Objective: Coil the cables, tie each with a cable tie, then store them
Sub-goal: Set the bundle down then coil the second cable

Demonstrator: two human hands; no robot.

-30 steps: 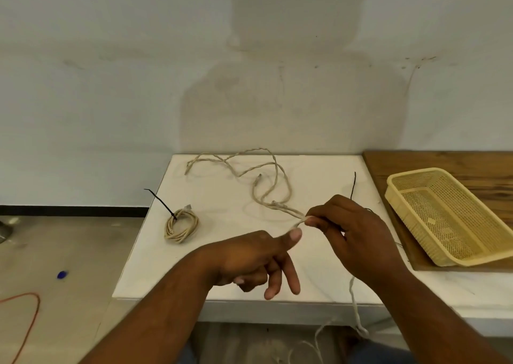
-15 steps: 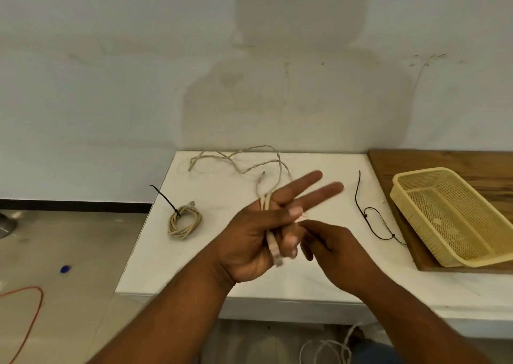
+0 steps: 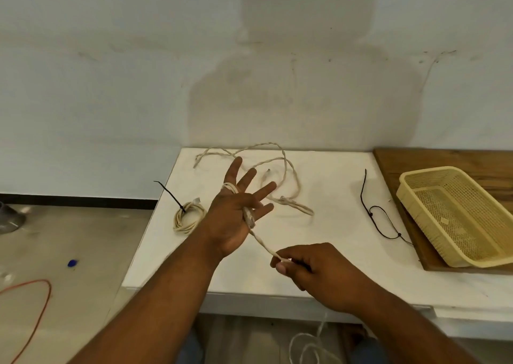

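**Item in hand:** pale cable (image 3: pixel 263 244). One turn is seen looped over the base of the forefinger of the left hand (image 3: pixel 233 216), whose fingers are held straight and spread wide. Whether the plug end is pinned by the thumb cannot be told. From there the cable is stretched taut to the right hand (image 3: pixel 313 272), where it is pinched between thumb and curled fingers just above the white table (image 3: pixel 347 275). The remainder is let down past the table edge into loose loops near the floor.

**Done:** one coiled cable (image 3: pixel 188 219), bound with a black tie (image 3: pixel 169 194), is laid near the left table edge, not yet stored.

**Outstanding, as judged:** winding of the present cable is barely begun. A second loose cable (image 3: pixel 294 205) is left untouched at the back. Spare black ties (image 3: pixel 362 194) are laid ready. No cable is seen in the yellow basket (image 3: pixel 430 170) on the wooden board (image 3: pixel 444 158).
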